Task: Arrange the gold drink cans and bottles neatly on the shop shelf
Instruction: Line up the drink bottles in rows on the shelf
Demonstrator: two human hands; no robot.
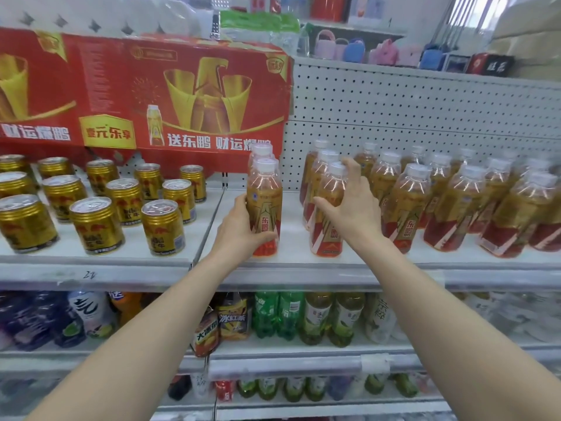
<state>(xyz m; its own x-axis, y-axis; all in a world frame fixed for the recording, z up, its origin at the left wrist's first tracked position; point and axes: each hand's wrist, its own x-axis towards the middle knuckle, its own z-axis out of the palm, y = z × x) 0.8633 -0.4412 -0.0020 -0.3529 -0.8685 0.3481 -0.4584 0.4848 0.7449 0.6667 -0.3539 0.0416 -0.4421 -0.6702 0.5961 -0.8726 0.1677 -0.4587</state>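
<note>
Several gold cans (96, 223) stand in rows on the left part of the white shelf (291, 262). To their right stand several gold-and-red bottles with white caps. My left hand (239, 229) grips the lower body of the front bottle (264, 205) of a short row, which stands on the shelf. My right hand (349, 208) is curled round the front bottle (329, 238) of the neighbouring row, fingers up near its cap, thumb stretched left. More bottle rows (455, 205) fill the shelf to the right.
A red cardboard display board (145, 95) hangs behind the cans. White pegboard (409, 110) backs the bottles. A bare shelf strip lies between the two held bottles. Lower shelves hold green, tea and purple drink bottles (273, 317). Bags and boxes sit on the top shelf.
</note>
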